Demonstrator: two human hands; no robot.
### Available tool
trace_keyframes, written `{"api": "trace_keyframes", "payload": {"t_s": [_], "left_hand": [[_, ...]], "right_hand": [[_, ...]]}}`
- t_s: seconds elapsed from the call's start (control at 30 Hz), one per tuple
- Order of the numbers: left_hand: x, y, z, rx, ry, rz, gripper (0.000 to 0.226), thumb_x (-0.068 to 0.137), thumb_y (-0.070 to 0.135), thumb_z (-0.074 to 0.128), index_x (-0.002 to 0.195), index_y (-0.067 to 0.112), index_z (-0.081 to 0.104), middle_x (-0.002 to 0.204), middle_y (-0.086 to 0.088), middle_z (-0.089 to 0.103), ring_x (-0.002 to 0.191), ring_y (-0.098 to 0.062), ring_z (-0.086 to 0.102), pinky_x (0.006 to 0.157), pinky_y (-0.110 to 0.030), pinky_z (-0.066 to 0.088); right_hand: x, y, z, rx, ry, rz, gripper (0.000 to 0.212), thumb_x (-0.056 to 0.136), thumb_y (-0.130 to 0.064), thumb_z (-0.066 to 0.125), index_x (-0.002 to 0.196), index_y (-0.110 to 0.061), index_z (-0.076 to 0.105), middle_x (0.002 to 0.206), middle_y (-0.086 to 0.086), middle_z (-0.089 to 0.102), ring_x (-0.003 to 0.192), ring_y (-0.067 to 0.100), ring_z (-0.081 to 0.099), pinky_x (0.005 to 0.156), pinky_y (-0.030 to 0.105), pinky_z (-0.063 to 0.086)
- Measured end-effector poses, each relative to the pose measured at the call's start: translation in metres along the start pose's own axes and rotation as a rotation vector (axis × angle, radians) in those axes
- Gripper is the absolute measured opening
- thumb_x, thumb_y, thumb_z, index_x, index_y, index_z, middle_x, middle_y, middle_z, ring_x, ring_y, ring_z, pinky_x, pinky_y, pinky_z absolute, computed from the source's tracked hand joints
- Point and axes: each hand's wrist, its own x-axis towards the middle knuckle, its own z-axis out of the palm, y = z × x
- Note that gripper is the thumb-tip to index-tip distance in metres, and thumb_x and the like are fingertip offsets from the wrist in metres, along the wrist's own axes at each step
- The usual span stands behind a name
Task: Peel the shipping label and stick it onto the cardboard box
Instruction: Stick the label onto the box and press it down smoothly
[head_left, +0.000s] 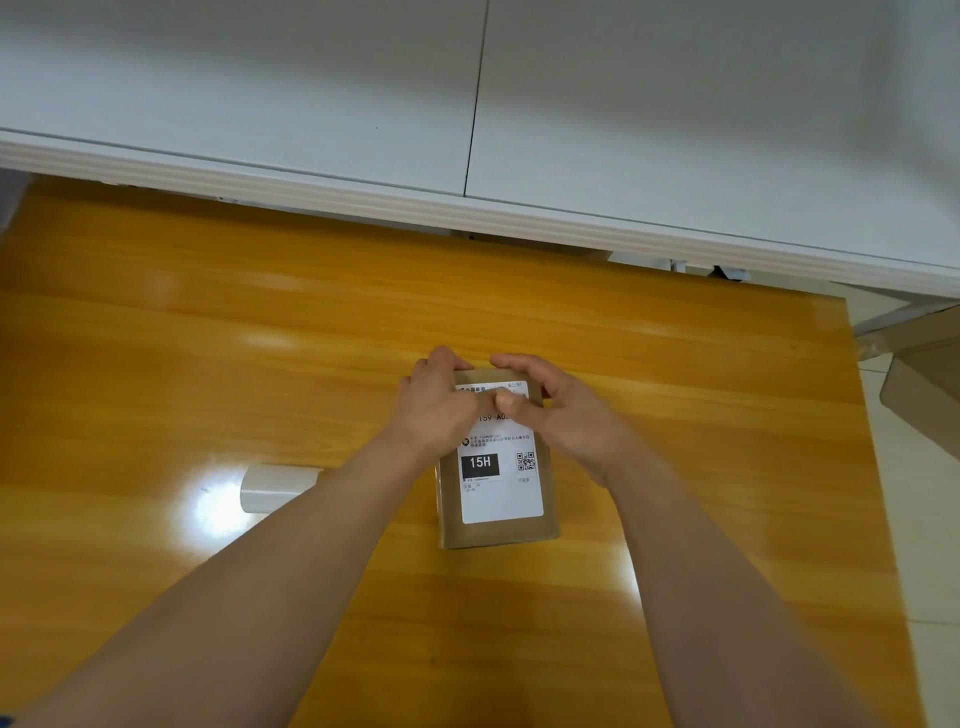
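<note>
A small brown cardboard box (496, 532) lies flat on the wooden table, near its middle. A white shipping label (501, 488) with a black "15H" block and a QR code covers most of the box's top face. My left hand (439, 402) grips the box's far left corner, its thumb pressed on the label's upper part. My right hand (556, 410) holds the far right corner, thumb down on the label beside the left thumb. The label's far edge is partly hidden under both thumbs.
A white curled sheet or roll (275, 488) lies on the orange wooden table (208, 338) left of my left forearm. A white desk (675, 156) borders the far side. A brown cardboard carton (924, 384) stands off the table's right edge.
</note>
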Motion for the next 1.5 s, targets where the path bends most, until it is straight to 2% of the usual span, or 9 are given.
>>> {"api": "trace_keyframes", "payload": {"t_s": [0.3,0.4,0.57,0.8,0.9,1.03,1.13,1.23,1.5], "left_hand": [[-0.004,0.003,0.006,-0.07,0.102,0.015,0.042,0.071,0.057,0.06,0.098,0.026,0.051,0.111,-0.006,0.06,0.107,-0.033,0.059,0.089,-0.055,0.052],[-0.003,-0.002,0.007,-0.146,0.129,-0.014,0.051,0.063,0.065,0.06,0.098,0.029,0.052,0.109,-0.006,0.066,0.103,-0.032,0.064,0.086,-0.056,0.054],[-0.004,-0.004,-0.008,-0.347,0.236,-0.132,0.04,0.084,0.042,0.072,0.108,0.015,0.054,0.097,-0.002,0.067,0.084,-0.018,0.064,0.077,-0.04,0.054],[-0.006,-0.016,-0.026,-0.433,0.328,-0.299,0.047,0.084,0.047,0.07,0.11,0.014,0.048,0.11,-0.006,0.063,0.098,-0.027,0.06,0.082,-0.038,0.047],[-0.009,-0.014,-0.031,-0.2,0.334,-0.157,0.067,0.078,0.034,0.074,0.136,0.024,0.04,0.139,-0.01,0.04,0.118,-0.03,0.051,0.096,-0.046,0.05],[-0.007,0.001,-0.039,-0.023,0.04,0.128,0.099,0.071,0.015,0.085,0.148,0.044,0.03,0.145,-0.002,0.031,0.127,-0.028,0.043,0.095,-0.047,0.054],[0.001,0.004,-0.044,0.013,-0.058,0.139,0.079,0.072,0.011,0.084,0.138,0.033,0.048,0.137,-0.002,0.034,0.117,-0.025,0.051,0.084,-0.036,0.058],[0.005,0.004,-0.044,-0.001,-0.045,0.102,0.064,0.067,0.009,0.085,0.117,0.036,0.055,0.127,-0.001,0.037,0.112,-0.026,0.052,0.087,-0.042,0.058],[0.02,0.0,-0.041,-0.231,-0.051,0.04,0.02,0.091,0.018,0.066,0.092,0.038,0.059,0.112,-0.009,0.062,0.089,-0.03,0.069,0.061,-0.033,0.053]], "right_hand": [[0.011,-0.004,0.013,0.049,0.165,0.025,0.027,0.104,-0.012,0.048,0.12,-0.021,0.068,0.102,0.011,0.074,0.083,0.024,0.067,0.07,0.037,0.053],[0.01,-0.003,0.016,0.029,0.198,0.0,0.033,0.107,-0.02,0.041,0.133,-0.031,0.059,0.115,0.01,0.071,0.089,0.025,0.069,0.076,0.044,0.057],[0.006,-0.005,0.017,-0.049,0.235,0.038,0.048,0.102,-0.046,0.046,0.148,-0.044,0.034,0.152,-0.002,0.046,0.116,0.022,0.063,0.094,0.047,0.056],[0.009,-0.012,0.02,-0.415,0.255,0.008,0.058,0.088,-0.059,0.058,0.14,-0.036,0.048,0.14,-0.003,0.058,0.129,0.024,0.05,0.106,0.054,0.041],[0.008,-0.017,0.025,-0.478,0.243,0.031,0.06,0.082,-0.055,0.069,0.138,-0.038,0.052,0.135,-0.007,0.061,0.129,0.022,0.045,0.108,0.053,0.038],[0.008,-0.018,0.028,-0.443,0.26,0.048,0.064,0.077,-0.046,0.079,0.135,-0.038,0.054,0.13,-0.006,0.062,0.127,0.023,0.042,0.106,0.053,0.039],[0.01,-0.018,0.033,-0.358,0.268,0.089,0.061,0.061,-0.052,0.082,0.117,-0.052,0.057,0.115,-0.012,0.066,0.12,0.024,0.052,0.1,0.054,0.046],[0.021,-0.01,0.032,-0.25,0.287,0.118,0.054,0.04,-0.06,0.075,0.089,-0.067,0.055,0.101,-0.018,0.07,0.109,0.024,0.064,0.094,0.054,0.051],[0.029,-0.011,0.037,-0.148,0.357,0.134,0.027,0.063,-0.048,0.067,0.081,-0.067,0.06,0.088,-0.015,0.076,0.092,0.02,0.073,0.097,0.056,0.05]]}}
